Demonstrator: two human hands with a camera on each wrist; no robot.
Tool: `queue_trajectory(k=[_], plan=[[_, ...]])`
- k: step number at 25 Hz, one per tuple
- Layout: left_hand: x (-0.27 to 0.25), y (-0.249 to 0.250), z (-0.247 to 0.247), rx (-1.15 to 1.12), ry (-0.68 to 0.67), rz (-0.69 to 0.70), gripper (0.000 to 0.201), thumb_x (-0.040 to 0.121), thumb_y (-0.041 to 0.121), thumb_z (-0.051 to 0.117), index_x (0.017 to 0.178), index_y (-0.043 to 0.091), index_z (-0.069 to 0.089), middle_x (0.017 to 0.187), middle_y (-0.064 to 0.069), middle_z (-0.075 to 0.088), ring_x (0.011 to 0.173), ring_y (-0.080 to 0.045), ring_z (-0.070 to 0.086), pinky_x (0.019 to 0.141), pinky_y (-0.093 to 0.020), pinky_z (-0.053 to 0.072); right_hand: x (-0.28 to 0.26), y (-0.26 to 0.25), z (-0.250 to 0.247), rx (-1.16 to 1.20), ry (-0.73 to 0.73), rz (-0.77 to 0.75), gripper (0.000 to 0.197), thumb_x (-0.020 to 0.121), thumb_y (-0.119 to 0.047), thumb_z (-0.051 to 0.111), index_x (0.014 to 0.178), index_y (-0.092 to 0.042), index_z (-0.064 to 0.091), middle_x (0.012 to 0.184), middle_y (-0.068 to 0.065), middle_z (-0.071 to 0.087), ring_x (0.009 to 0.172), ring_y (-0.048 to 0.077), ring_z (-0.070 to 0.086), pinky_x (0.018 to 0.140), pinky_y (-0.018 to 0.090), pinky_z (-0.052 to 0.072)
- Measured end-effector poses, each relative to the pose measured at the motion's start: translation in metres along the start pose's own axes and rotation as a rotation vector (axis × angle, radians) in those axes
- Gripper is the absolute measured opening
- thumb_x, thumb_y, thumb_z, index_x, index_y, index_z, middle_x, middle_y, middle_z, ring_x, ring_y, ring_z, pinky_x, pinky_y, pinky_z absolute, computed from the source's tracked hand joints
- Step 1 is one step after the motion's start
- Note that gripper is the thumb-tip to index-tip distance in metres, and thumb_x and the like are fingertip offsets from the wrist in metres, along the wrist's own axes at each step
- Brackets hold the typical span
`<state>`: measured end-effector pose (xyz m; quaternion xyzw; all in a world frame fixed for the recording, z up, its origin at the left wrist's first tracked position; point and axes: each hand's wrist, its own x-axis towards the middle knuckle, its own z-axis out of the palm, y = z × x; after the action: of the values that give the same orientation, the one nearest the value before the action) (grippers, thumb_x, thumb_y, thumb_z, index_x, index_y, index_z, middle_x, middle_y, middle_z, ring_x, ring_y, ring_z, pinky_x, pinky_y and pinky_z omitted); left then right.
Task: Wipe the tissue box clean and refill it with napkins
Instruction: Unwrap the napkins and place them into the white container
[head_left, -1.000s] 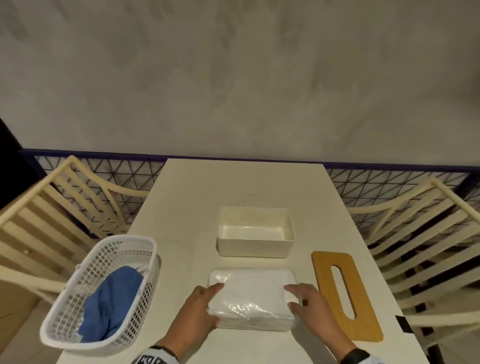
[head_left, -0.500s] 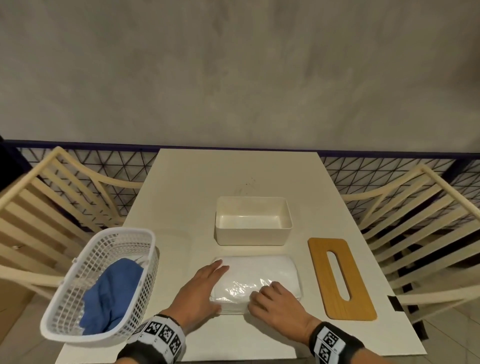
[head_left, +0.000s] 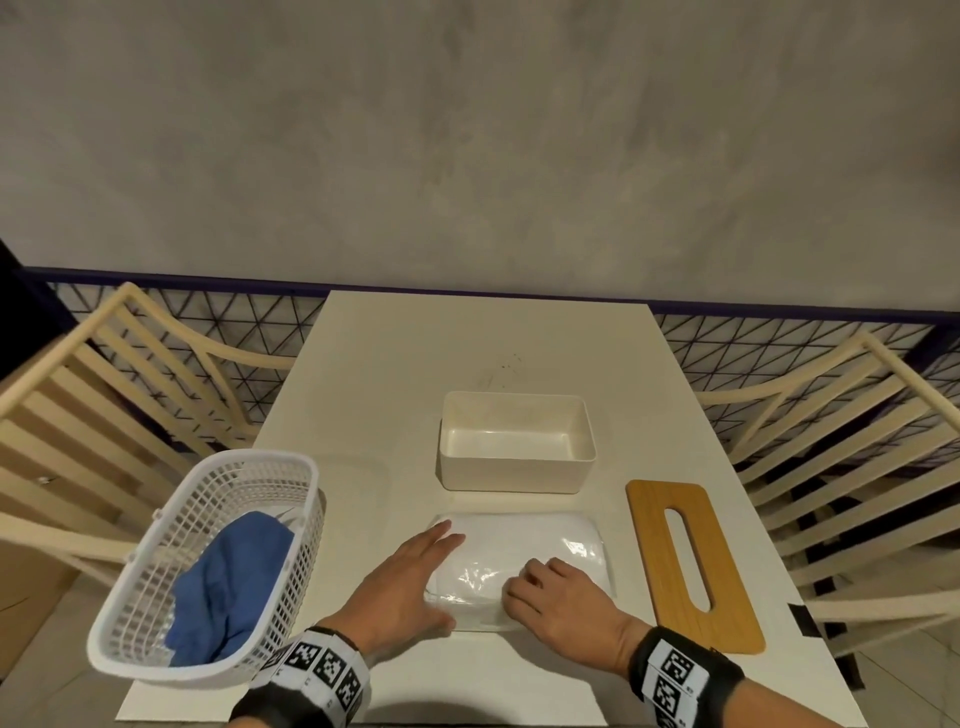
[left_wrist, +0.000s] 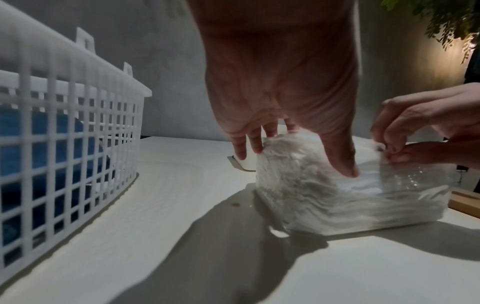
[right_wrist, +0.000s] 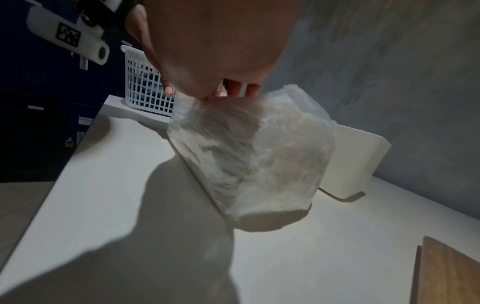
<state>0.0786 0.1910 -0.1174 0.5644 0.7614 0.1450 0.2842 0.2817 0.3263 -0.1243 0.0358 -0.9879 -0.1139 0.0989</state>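
Two hands work a plastic-wrapped napkin pack (head_left: 519, 566) on the table (head_left: 467, 364), just in front of the empty tissue box (head_left: 517, 441). Head view: left hand (head_left: 400, 587) flat, fingers straight along the pack's left end; right hand (head_left: 561, 592) curled. Left wrist: thumb presses the pack (left_wrist: 350, 185); right hand's fingertips (left_wrist: 389, 152) pinch the wrapper. Right wrist: wrapper (right_wrist: 259, 144) bunched under the fingers.

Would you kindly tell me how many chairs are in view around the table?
2. One chair stands at the left side of the table, and the other chair stands at its right side. Any chair nearer the person would be out of view.
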Motion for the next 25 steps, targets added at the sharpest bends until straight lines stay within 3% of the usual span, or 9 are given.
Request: queue_trajectory(k=[4,8,10,12,15,19,21,23,25], plan=[[0.001,-0.002,0.002,-0.017,-0.001,0.005,0.089,0.071,0.042,0.069,0.142,0.043,0.014,0.155,0.022,0.003,0.142,-0.002,0.009,0.117,-0.030,0.022,0.000,-0.009,-0.001,0.040,-0.060,-0.015,0.012,0.084,-0.010,0.046,0.081,-0.018,0.055,0.077,-0.003,0.062,0.067,0.017,0.053,0.063,0.024,0.044],[0.002,-0.002,-0.001,-0.034,-0.018,-0.001,0.088,0.072,0.043,0.069,0.142,0.042,0.015,0.156,0.021,0.003,0.142,-0.001,0.010,0.117,-0.029,0.020,0.017,-0.005,-0.035,0.303,-0.288,0.051,0.017,0.073,-0.006,0.054,0.084,-0.019,0.054,0.080,-0.001,0.063,0.071,0.020,0.056,0.063,0.026,0.043],[0.002,0.001,-0.007,-0.027,-0.064,-0.009,0.088,0.073,0.049,0.066,0.143,0.041,0.014,0.156,0.020,0.004,0.143,-0.003,0.010,0.119,-0.033,0.015,0.035,0.015,-0.068,0.570,-0.382,0.208,0.014,0.082,-0.005,0.052,0.086,-0.018,0.057,0.089,0.002,0.064,0.078,0.021,0.056,0.068,0.030,0.041],[0.005,0.009,-0.016,-0.026,-0.044,0.001,0.070,0.080,0.050,0.058,0.141,0.041,0.024,0.153,0.018,0.019,0.141,-0.007,0.021,0.118,-0.037,0.014,0.052,0.042,-0.092,0.736,-0.189,0.471,0.012,0.089,-0.011,0.054,0.089,-0.019,0.062,0.089,-0.004,0.065,0.069,0.008,0.052,0.067,0.028,0.041],[0.015,0.025,-0.034,-0.273,0.243,-0.024,0.029,0.090,0.028,0.054,0.118,0.028,0.061,0.125,0.013,0.056,0.114,-0.009,0.053,0.098,-0.025,0.039,0.057,0.078,-0.102,0.945,0.028,0.739,0.012,0.088,-0.020,0.063,0.100,-0.023,0.066,0.088,-0.006,0.064,0.067,-0.001,0.052,0.068,0.021,0.042],[0.038,0.031,-0.042,-0.493,0.328,-0.137,0.021,0.093,0.019,0.048,0.099,0.020,0.068,0.097,0.004,0.069,0.093,-0.013,0.062,0.070,-0.013,0.040,0.010,0.090,-0.073,1.188,-0.421,0.782,0.061,0.081,-0.027,0.071,0.134,-0.029,0.040,0.122,-0.004,0.050,0.114,0.013,0.046,0.097,0.025,0.036],[0.046,0.030,-0.042,-0.586,0.368,-0.174,0.022,0.093,0.010,0.043,0.098,0.023,0.060,0.080,-0.001,0.069,0.085,-0.020,0.066,0.065,-0.016,0.043,-0.009,0.088,-0.052,1.162,-0.304,0.975,0.062,0.076,-0.016,0.076,0.129,-0.026,0.044,0.120,-0.005,0.051,0.115,0.014,0.044,0.094,0.021,0.037],[0.051,0.031,-0.041,-0.660,0.432,-0.172,0.022,0.093,0.007,0.041,0.105,0.025,0.046,0.074,-0.004,0.066,0.079,-0.021,0.065,0.063,-0.019,0.044,-0.011,0.086,-0.035,1.160,-0.022,1.163,0.037,0.079,-0.001,0.071,0.109,-0.016,0.056,0.104,-0.002,0.059,0.103,0.016,0.052,0.078,0.011,0.042],[0.054,0.035,-0.040,-0.724,0.474,-0.155,0.026,0.094,0.012,0.045,0.111,0.027,0.033,0.078,-0.008,0.067,0.077,-0.021,0.065,0.062,-0.020,0.043,-0.002,0.083,-0.028,1.180,0.107,1.232,0.019,0.081,0.006,0.064,0.087,-0.012,0.060,0.087,-0.001,0.061,0.085,0.013,0.056,0.066,0.006,0.044]])
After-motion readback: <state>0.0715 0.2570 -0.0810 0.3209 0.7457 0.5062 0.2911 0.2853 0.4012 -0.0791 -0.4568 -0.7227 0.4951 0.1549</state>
